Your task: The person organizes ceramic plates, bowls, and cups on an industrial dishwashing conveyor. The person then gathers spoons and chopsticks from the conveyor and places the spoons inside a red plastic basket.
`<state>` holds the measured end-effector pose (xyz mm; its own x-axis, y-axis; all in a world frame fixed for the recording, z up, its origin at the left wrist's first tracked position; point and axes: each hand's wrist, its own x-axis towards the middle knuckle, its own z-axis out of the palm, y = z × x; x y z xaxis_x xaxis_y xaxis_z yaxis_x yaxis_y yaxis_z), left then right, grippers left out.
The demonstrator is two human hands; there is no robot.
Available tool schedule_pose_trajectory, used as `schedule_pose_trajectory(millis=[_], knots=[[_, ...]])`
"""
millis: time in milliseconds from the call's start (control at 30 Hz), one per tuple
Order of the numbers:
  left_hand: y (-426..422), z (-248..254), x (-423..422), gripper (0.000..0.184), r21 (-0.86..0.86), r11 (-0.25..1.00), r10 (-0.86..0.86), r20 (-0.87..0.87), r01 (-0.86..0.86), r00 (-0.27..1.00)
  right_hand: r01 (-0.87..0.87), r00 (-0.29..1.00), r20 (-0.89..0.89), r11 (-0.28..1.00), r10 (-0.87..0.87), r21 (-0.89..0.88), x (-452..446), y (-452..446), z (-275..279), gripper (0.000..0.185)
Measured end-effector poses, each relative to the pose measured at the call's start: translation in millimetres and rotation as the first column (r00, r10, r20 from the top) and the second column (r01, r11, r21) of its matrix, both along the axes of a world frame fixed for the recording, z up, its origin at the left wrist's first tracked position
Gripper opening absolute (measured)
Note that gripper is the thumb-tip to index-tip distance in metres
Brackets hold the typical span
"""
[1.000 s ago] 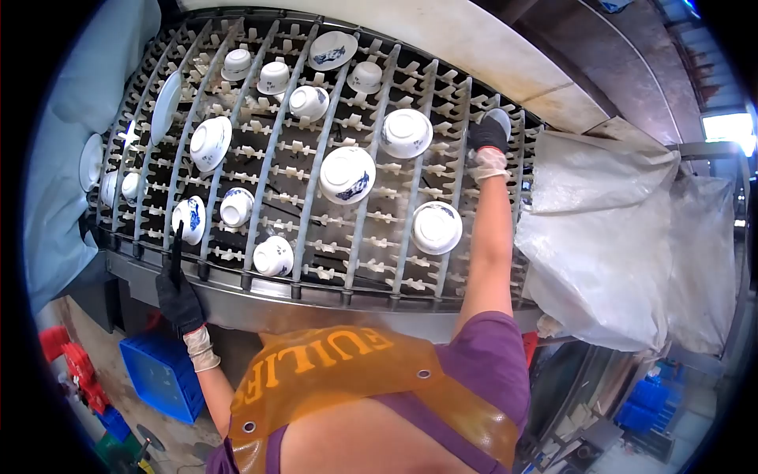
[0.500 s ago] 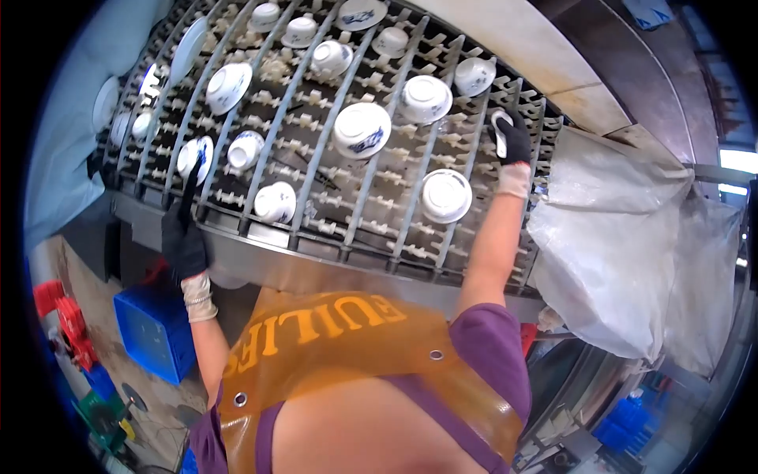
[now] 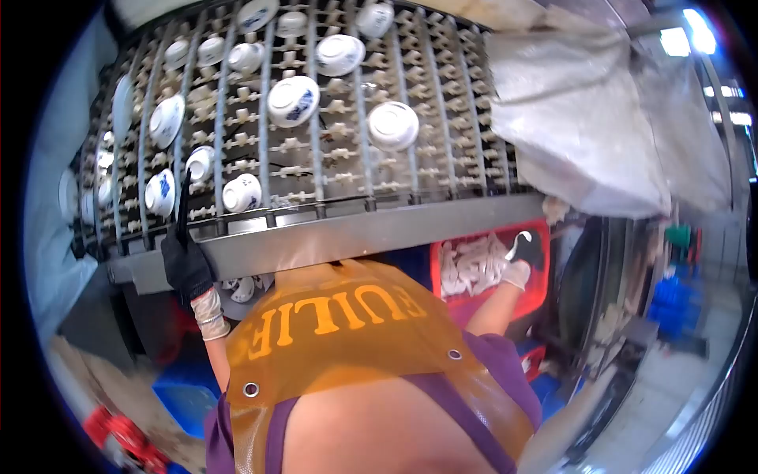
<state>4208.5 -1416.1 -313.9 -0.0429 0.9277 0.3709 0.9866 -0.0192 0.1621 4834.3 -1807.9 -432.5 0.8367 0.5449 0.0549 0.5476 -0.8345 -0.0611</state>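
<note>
My left hand (image 3: 186, 265), in a black glove, is closed around slim dark sticks (image 3: 185, 207) that look like chopsticks. Their tips reach over the conveyor's near edge, close to a small white bowl (image 3: 200, 163). Another blue-patterned bowl (image 3: 160, 193) leans just left of them. Black-gloved too, my right hand (image 3: 530, 251) is closed on a white spoon (image 3: 517, 244). It is over the right side of a red basket (image 3: 545, 276), where a heap of white spoons (image 3: 467, 267) lies.
White bowls, such as one large bowl (image 3: 293, 101), sit tilted or upside down on the pegged conveyor (image 3: 339, 162). A metal ledge (image 3: 339, 231) runs along its front. Plastic sheeting (image 3: 572, 118) hangs at right. A blue crate (image 3: 185, 399) stands low left.
My right hand has come down from the conveyor's right side to the red basket, still gripping the spoon. The view has swung right, and the bowls appear farther left.
</note>
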Motion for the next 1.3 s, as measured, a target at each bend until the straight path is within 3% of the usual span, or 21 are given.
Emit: schedule_pose_trajectory(millis=[33,100,167,233,300,367,400,567,667,800,833,900,933,967,1033,1100,1133,1167,1233,1267,1300], knots=[[-1,0,2,0.024,-0.002,0.999,-0.051,-0.002,0.051,0.999,0.03,0.993,0.119,0.999,-0.026,-0.027,15,-55,-69,0.031],[-1,3,6,0.026,-0.037,0.995,-0.093,0.027,0.094,0.995,0.418,0.906,-0.023,0.885,-0.422,0.205,-81,23,32,0.035],[-5,12,17,0.025,-0.04,0.989,-0.143,0.028,0.144,0.989,0.357,0.916,0.033,0.848,-0.401,0.392,-103,38,25,0.033],[-8,14,23,0.023,0.045,0.973,-0.226,0.024,0.225,0.974,0.266,0.956,-0.059,0.763,-0.288,0.588,-129,78,43,0.029],[-12,15,26,0.022,0.071,0.962,-0.268,0.04,0.265,0.963,0.205,0.979,-0.13,0.741,-0.158,0.639,-142,117,48,0.026],[-14,9,23,0.023,0.099,0.939,-0.33,0.002,0.329,0.944,-0.031,0.999,0.017,0.75,0.027,0.66,-147,151,34,0.023],[-15,10,25,0.024,0.088,0.935,-0.347,0.013,0.345,0.938,-0.039,0.999,0.019,0.737,0.036,0.675,-156,171,40,0.023],[-33,12,34,0.025,0.151,0.916,-0.379,0.016,0.373,0.925,-0.155,0.829,-0.166,0.504,0.534,0.85,-180,277,74,0.02],[-37,10,38,0.023,0.158,0.934,-0.324,0.005,0.319,0.946,-0.471,0.694,0.055,0.395,0.718,0.789,-175,344,78,0.023],[-39,1,43,0.018,0.144,0.955,-0.262,0.007,0.259,0.965,-0.694,0.556,0.117,0.382,0.823,0.61,-170,441,94,0.039],[-38,-2,43,0.016,0.137,0.971,-0.192,-0.031,0.195,0.981,-0.702,0.551,0.042,0.435,0.834,0.565,-162,469,86,0.04],[-37,3,47,0.012,0.164,0.973,-0.163,-0.018,0.164,0.986,-0.717,0.606,0.203,0.417,0.769,0.559,-140,526,47,0.048],[-39,16,52,0.011,0.188,0.968,-0.172,0.007,0.168,0.985,-0.888,0.455,0.265,0.456,0.85,0.061,-98,566,9,0.056],[-42,27,58,0.01,0.208,0.962,-0.187,0.03,0.176,0.982,-0.657,0.668,0.054,0.554,0.743,0.512,-124,555,73,0.06],[-42,28,60,0.01,0.22,0.96,-0.206,0.128,0.175,0.97,-0.576,0.738,-0.133,0.72,0.662,0.388,-105,579,91,0.067],[-44,31,64,0.009,0.102,0.991,-0.094,0.069,0.086,0.993,-0.519,0.715,-0.16,0.669,0.681,0.532,-97,580,101,0.069],[-43,27,65,0.009,0.088,0.993,-0.083,0.087,0.075,0.993,-0.515,0.748,-0.135,0.696,0.65,0.501,-69,598,64,0.069],[-43,25,66,0.009,0.069,0.994,-0.087,0.101,0.08,0.991,-0.397,0.838,-0.254,0.859,0.483,0.323,-91,581,106,0.064],[-46,36,71,0.01,0.097,0.994,-0.051,0.108,0.041,0.993,-0.535,0.803,-0.062,0.763,0.592,0.362,-47,593,46,0.059],[-51,40,75,0.011,0.098,0.993,-0.073,0.111,0.062,0.991,-0.552,0.791,-0.064,0.754,0.609,0.354,-54,587,53,0.059],[-49,26,74,0.012,0.119,0.992,-0.057,0.12,0.042,0.991,-0.584,0.662,-0.182,0.653,0.727,0.483,-57,570,60,0.056]])
